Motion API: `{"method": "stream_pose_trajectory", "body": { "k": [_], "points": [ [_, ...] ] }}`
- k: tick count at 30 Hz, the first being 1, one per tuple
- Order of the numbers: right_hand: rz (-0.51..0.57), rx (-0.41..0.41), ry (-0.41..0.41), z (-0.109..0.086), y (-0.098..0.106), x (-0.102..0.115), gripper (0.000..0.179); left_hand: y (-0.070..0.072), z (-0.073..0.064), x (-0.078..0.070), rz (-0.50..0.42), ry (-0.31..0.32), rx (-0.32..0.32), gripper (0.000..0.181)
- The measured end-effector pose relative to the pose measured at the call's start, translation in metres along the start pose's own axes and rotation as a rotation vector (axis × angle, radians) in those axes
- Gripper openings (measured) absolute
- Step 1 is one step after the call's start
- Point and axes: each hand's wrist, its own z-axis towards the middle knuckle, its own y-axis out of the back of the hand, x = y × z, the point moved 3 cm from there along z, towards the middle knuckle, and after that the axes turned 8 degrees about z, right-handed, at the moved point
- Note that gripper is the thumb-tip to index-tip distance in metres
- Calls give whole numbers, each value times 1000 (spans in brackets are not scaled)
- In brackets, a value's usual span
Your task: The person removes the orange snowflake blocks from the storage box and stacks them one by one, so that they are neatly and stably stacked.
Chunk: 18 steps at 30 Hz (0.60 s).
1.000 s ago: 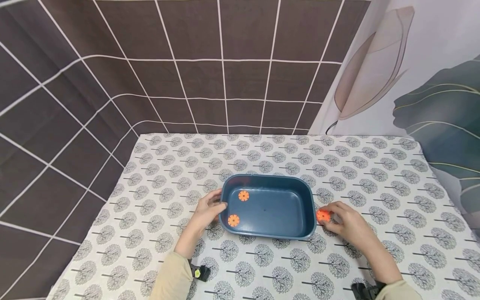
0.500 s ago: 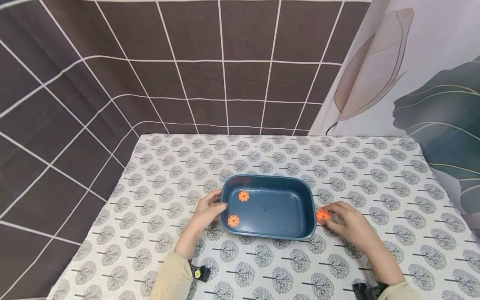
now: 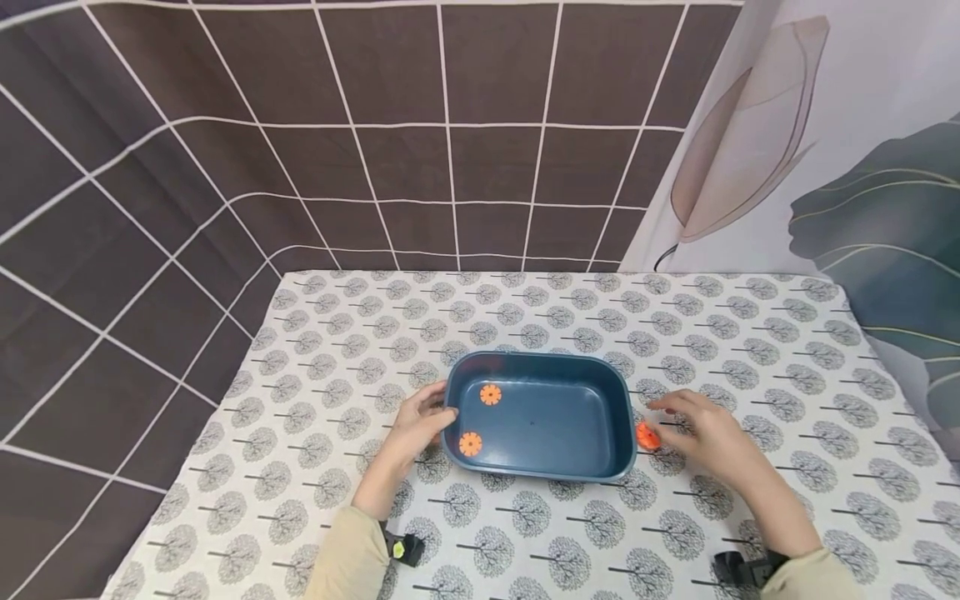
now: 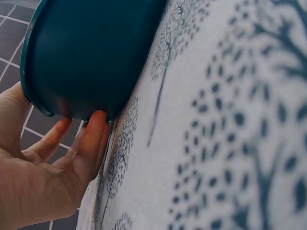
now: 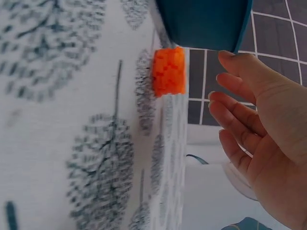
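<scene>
A blue plastic tub (image 3: 532, 433) sits on the cloth, with two orange notched discs lying inside: one disc (image 3: 491, 394) at the back left, another disc (image 3: 470, 444) at the front left. My left hand (image 3: 414, 425) grips its left end, thumb over the rim and fingertips against the outer wall. A little orange shows beside that hand, mostly hidden. By the tub's right end stands a short stack of orange notched discs (image 5: 169, 72), its top (image 3: 648, 435) visible in the head view. My right hand (image 3: 708, 437) is apart from the stack, fingers spread and holding nothing.
A white cloth with a tree print (image 3: 360, 333) covers the table. Behind it hangs a dark curtain with white grid lines (image 3: 397, 158), and at the right a pale leaf-patterned curtain (image 3: 847, 108). Each wrist wears a black camera strap (image 3: 405, 547).
My right hand has let go of the orange disc stack and drawn slightly back, its fingers opening. The left hand stays on the tub's end.
</scene>
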Motion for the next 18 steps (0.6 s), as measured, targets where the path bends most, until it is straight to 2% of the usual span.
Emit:
{"method": "stream_pose_trajectory", "body": {
  "k": [5,8,13,18],
  "points": [
    [5,-37,34,10,4,7,30,1,0,0,9,5,-1,59],
    [17,-71,25,18,7,11,29,1,-1,-1,5,-1,-2,59],
    [23,-77,-7,29,8,15,30,1,-2,0,8,-2,-2,58],
    [12,-95,8,38,5,20,33,1,-2,-2,-1,-20,-2,59]
  ]
}}
